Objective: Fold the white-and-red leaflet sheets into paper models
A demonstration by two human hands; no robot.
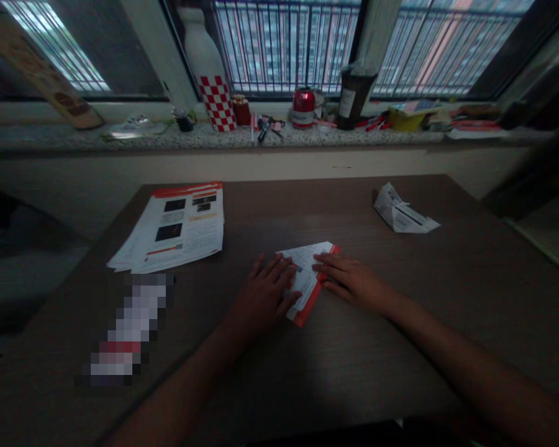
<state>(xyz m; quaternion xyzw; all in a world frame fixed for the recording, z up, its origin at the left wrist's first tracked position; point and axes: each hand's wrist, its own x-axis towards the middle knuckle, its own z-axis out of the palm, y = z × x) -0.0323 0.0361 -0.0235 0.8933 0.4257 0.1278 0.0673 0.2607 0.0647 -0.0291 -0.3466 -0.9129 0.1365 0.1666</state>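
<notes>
A folded sheet of printed paper (304, 256) with a red band along its right edge lies on the brown table (279, 385). My left hand (266, 292) rests flat on the paper's left side, fingers spread. On the right edge, by the red band, my right hand (351, 279) lies with its fingers stretched out over the paper. Both palms face down, and parts of the sheet are hidden under the fingers. Farther back on the right stands a folded paper shape (403, 214) with print on it.
A stack of printed sheets (186, 226) lies at the back left, with a blurred-out object (125, 329) in front of it. Along the stone windowsill (158, 141) stand a red-and-white checkered bottle (217, 102), a red can (303, 108), a dark bottle (353, 99) and small clutter.
</notes>
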